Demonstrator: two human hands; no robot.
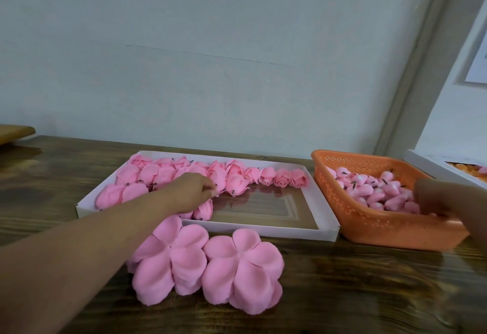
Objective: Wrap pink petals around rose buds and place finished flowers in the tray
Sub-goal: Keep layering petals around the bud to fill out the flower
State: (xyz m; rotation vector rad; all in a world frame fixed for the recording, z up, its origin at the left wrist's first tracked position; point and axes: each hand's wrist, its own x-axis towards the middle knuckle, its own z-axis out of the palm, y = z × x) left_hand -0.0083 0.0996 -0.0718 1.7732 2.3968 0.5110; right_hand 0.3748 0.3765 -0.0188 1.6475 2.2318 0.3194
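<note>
Left hand [193, 188] in the tray [326, 232], right hand [442, 199] in the basket [369, 225].
Left to right on the bench [342, 294]: left fingers pinched on a finished flower [220, 180] among the rows in the white tray; flat pink petals [241, 270] stacked before its near rim; rose buds [379, 191] heaped in the orange basket, right hand blurred among them, grip impossible to tell.

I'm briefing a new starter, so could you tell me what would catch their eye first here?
Pink dominates: two stacks of flat petals lie near on the wooden table, in front of a white tray lined with finished roses. At right, an orange basket holds rose buds.
</note>
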